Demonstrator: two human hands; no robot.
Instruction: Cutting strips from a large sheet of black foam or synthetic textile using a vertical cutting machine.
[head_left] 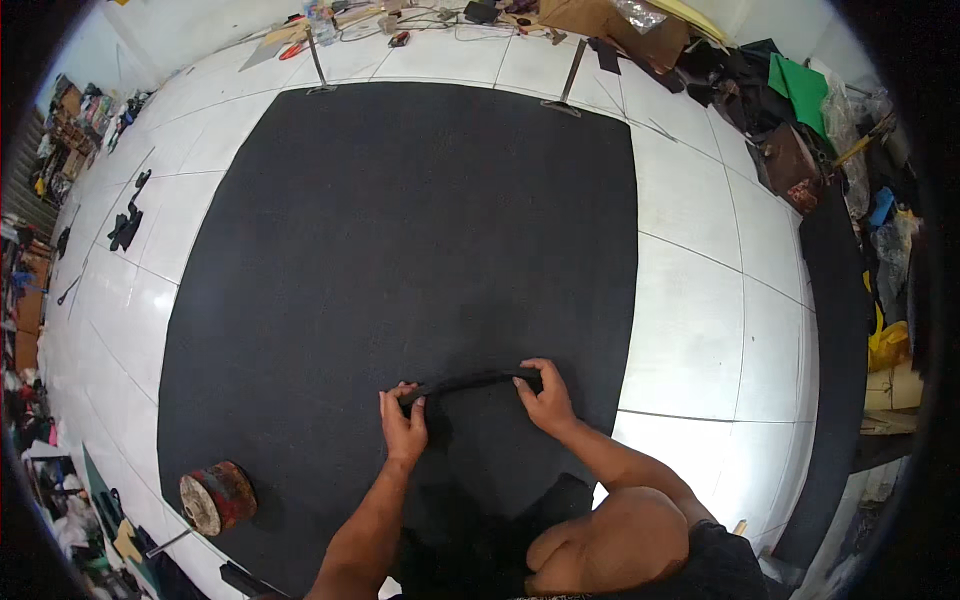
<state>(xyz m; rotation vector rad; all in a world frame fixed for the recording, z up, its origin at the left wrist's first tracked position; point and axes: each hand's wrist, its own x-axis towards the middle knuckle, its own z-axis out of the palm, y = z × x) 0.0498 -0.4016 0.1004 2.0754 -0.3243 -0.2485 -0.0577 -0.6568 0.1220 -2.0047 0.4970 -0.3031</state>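
A large black sheet [420, 230] lies spread over the white floor, reaching under me at the near side. Above its near part, a narrow black strip [470, 382] runs between my two hands, bowed slightly upward in the middle. My left hand [403, 425] pinches its left end between thumb and fingers. At the other end, my right hand [545, 398] grips the strip, thumb below and fingers over the top. Black on black hides whether the strip is a separate piece or a fold of the sheet.
A rusty, paint-crusted can [218, 497] rests on the sheet's near left corner. Two hammer-like tools, one left [319, 65] and one right [570, 85], stand on the far edge. A long black strip [835, 370] and piled scraps [790, 120] line the right side.
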